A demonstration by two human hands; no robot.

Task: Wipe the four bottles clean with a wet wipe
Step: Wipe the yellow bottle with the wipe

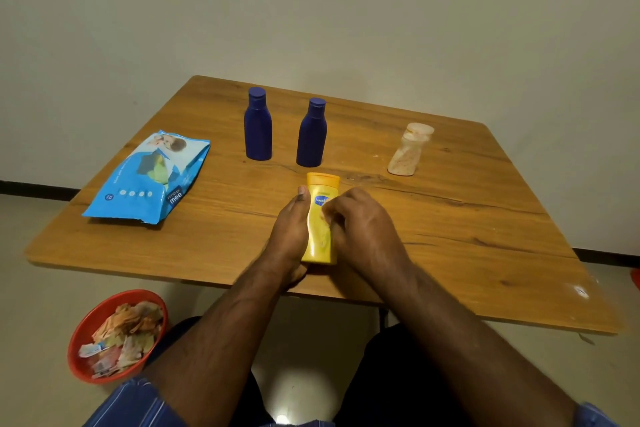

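You're mid-wipe on the yellow bottle [321, 218], at the table's [485, 218] near edge. Left hand [290, 232] grips its side; right hand [360, 229] is clenched against its front, wipe barely visible. Next, likely: rotate bottle, cover remaining faces.

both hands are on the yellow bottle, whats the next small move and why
Probably rub the right hand down the yellow bottle while the left hand steadies it. A pale bit, likely the wipe, shows at its fingers, and the lower body looks uncovered.
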